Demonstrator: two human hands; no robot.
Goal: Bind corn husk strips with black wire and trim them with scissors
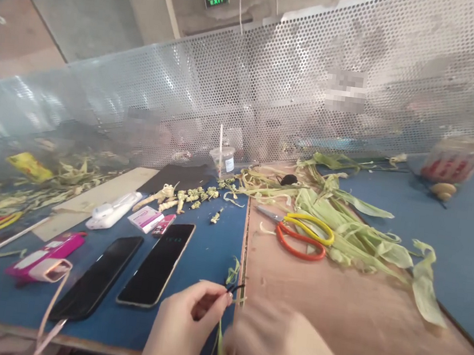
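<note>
My left hand (pixel 185 315) is closed in a pinch near the table's front edge. Between its thumb and fingertips sits a small bundle of green leaf strips (pixel 231 272), which look like husk, with a dark thin strand among them. Close beside it on the right, my right hand (pixel 272 343) is smeared by motion, so its fingers cannot be made out. A narrow green strip hangs down between the two hands. Beyond them lie scissors (pixel 303 236) with one yellow and one red handle, next to a heap of pale green husks (pixel 342 236).
Two black phones (pixel 157 265) lie on the blue tabletop (pixel 206 248), left of my hands. Behind them are small boxes (pixel 144 219), a white device (pixel 114 210) and several braided husk pieces (pixel 194 196). A plastic cup (pixel 223 161) stands by the perforated metal screen (pixel 273 90).
</note>
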